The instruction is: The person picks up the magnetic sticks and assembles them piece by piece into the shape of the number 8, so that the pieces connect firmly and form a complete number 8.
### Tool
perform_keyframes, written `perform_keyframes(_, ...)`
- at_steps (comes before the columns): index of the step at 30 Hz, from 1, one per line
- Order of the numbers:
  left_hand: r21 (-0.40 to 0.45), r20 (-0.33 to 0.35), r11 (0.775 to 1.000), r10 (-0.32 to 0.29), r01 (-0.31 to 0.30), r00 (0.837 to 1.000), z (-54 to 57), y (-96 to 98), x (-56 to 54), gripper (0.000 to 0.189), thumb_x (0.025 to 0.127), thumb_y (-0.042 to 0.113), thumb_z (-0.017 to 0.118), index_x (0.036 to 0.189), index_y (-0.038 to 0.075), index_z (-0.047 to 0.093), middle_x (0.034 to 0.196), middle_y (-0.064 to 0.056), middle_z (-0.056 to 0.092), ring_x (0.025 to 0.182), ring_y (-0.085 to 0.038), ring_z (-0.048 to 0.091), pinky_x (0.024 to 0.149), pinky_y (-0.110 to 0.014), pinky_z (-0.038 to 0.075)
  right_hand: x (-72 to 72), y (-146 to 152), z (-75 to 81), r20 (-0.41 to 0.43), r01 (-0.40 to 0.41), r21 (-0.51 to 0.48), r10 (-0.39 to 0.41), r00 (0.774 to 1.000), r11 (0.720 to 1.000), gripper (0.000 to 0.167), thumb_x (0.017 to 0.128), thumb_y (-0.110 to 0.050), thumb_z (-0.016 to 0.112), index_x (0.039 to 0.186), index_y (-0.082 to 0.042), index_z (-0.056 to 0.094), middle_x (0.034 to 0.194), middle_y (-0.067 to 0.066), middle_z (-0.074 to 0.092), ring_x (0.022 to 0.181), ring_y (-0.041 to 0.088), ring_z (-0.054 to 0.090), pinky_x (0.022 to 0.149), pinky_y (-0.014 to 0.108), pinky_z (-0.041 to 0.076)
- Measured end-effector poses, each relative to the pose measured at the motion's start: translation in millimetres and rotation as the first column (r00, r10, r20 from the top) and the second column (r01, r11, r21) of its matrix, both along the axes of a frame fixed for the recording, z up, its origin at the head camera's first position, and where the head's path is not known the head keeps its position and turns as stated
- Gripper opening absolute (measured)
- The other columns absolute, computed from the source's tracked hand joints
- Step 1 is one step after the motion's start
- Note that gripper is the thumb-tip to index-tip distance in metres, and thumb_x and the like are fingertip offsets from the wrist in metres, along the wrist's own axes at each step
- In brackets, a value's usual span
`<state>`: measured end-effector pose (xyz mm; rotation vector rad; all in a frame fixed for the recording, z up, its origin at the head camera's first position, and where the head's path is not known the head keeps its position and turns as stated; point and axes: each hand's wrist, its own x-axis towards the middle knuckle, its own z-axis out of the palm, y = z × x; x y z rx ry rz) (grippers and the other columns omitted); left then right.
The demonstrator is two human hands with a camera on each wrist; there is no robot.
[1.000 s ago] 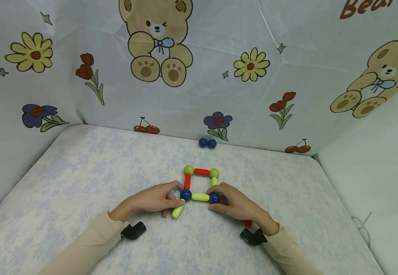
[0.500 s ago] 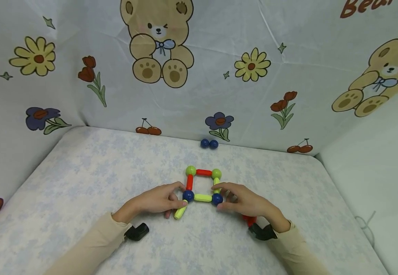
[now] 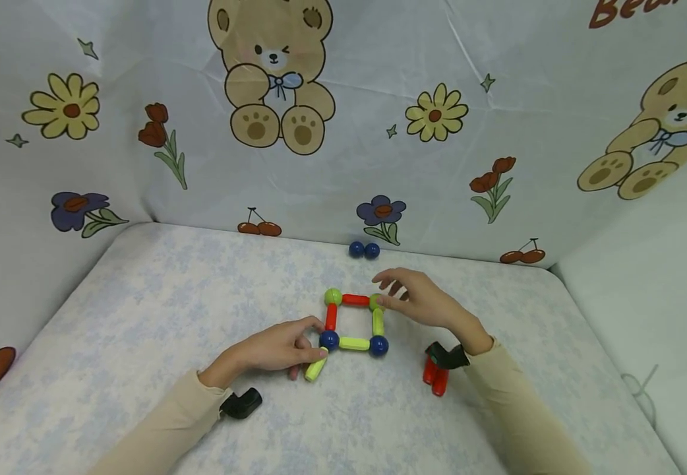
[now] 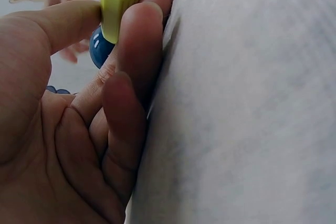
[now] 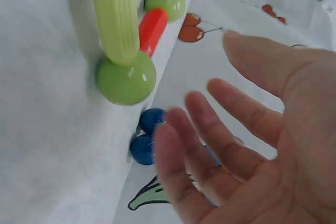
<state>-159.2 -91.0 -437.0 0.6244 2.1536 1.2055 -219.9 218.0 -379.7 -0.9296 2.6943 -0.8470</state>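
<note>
Left grip [image 3: 275, 346] pinching yellow rod [image 3: 315, 369], right grip [image 3: 420, 300] spread, near green ball [image 5: 127, 81]

Frame [image 3: 378, 323]: square, flat on tabletop [image 3: 213, 284] | red rods [image 3: 331, 318]: far, left sides | yellow rods [image 3: 354, 344]: right, near sides | green balls [image 3: 333, 297]: far corners | blue balls [image 3: 379, 346]: near corners | fifth rod [image 3: 314, 370]: yellow, pinched, slants off left blue ball, perhaps joined

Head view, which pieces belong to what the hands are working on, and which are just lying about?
Seemingly in the job:
square frame of two green balls, two blue balls, two red sticks, two yellow sticks
extra yellow stick, pinched by the left hand

Lying apart, perhaps spares:
two loose blue balls, behind the frame
two loose red sticks, right of it
</note>
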Motion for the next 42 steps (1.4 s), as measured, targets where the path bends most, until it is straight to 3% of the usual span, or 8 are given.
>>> perform_keyframes(6, -0.001, 0.012, 1.0, 0.006, -0.006, 1.0, -0.9, -0.4, -1.2, 0.045, 0.102, 0.038, 0.065, 0.137, 0.013, 0.051, 0.068, 0.0, 0.068, 0.057, -0.018, 0.063, 0.073, -0.033, 0.048, -44.1, -20, -7.1, -0.075, 0.104, -0.013, -0.104, 0.992, 0.995, 0.049, 0.101, -0.016, 0.067, 0.144, 0.002, 0.053, 0.137, 0.029, 0.051, 0.116, 0.045, 0.059, 0.086, 0.049, 0.058)
perform_keyframes(13, 0.018, 0.018, 1.0, 0.0, 0.0, 1.0, 1.2, 0.2, -0.8, 0.043, 0.103, 0.036, 0.065, 0.136, 0.012, 0.051, 0.069, -0.002, 0.068, 0.056, -0.018, 0.063, 0.072, -0.033, 0.049, -67.2, -29, -11.9, -0.072, 0.105, 0.122, -0.097, 0.993, 0.987, 0.058, 0.102, -0.018, 0.065, 0.152, 0.003, 0.043, 0.154, 0.029, 0.041, 0.142, 0.046, 0.04, 0.112, 0.061, 0.037)
perform_keyframes(21, 0.01, 0.017, 1.0, -0.002, 0.001, 1.0, 1.4, 0.5, -0.7, 0.043, 0.102, 0.036, 0.066, 0.135, 0.012, 0.051, 0.068, -0.001, 0.068, 0.056, -0.018, 0.063, 0.07, -0.033, 0.049, -74.9, -24, -17.2, -0.001, 0.142, 0.124, -0.142, 0.99, 0.982, 0.056, 0.103, -0.018, 0.062, 0.152, 0.002, 0.043, 0.152, 0.032, 0.037, 0.126, 0.047, 0.054, 0.102, 0.057, 0.047)
perform_keyframes(27, 0.007, 0.014, 1.0, -0.003, 0.002, 1.0, 2.2, 1.5, -0.8, 0.043, 0.103, 0.036, 0.065, 0.135, 0.012, 0.051, 0.067, -0.001, 0.067, 0.055, -0.018, 0.063, 0.07, -0.031, 0.049, -86.4, -18, -22.8, -0.004, 0.146, 0.123, -0.147, 0.989, 0.982, 0.053, 0.103, -0.015, 0.06, 0.15, 0.004, 0.044, 0.147, 0.032, 0.041, 0.113, 0.044, 0.061, 0.097, 0.053, 0.051)
perform_keyframes(34, -0.009, 0.011, 1.0, 0.01, -0.01, 1.0, 2.6, 2.9, -1.5, 0.044, 0.102, 0.037, 0.066, 0.135, 0.013, 0.051, 0.068, 0.0, 0.067, 0.057, -0.019, 0.063, 0.07, -0.033, 0.047, -83.5, -8, -25.6, 0.027, 0.158, 0.18, -0.165, 0.986, 0.971, 0.048, 0.102, -0.014, 0.063, 0.147, 0.0, 0.051, 0.139, 0.028, 0.058, 0.115, 0.042, 0.064, 0.098, 0.052, 0.052)
perform_keyframes(42, -0.011, 0.02, 1.0, 0.016, -0.016, 1.0, -0.1, 2.4, -1.3, 0.043, 0.102, 0.036, 0.066, 0.136, 0.013, 0.051, 0.068, 0.0, 0.068, 0.056, -0.019, 0.063, 0.072, -0.034, 0.049, -57.1, 0, -25.4, 0.108, 0.177, 0.137, -0.192, 0.975, 0.975, 0.041, 0.095, -0.02, 0.076, 0.13, -0.005, 0.062, 0.123, 0.019, 0.067, 0.103, 0.03, 0.069, 0.087, 0.043, 0.057)
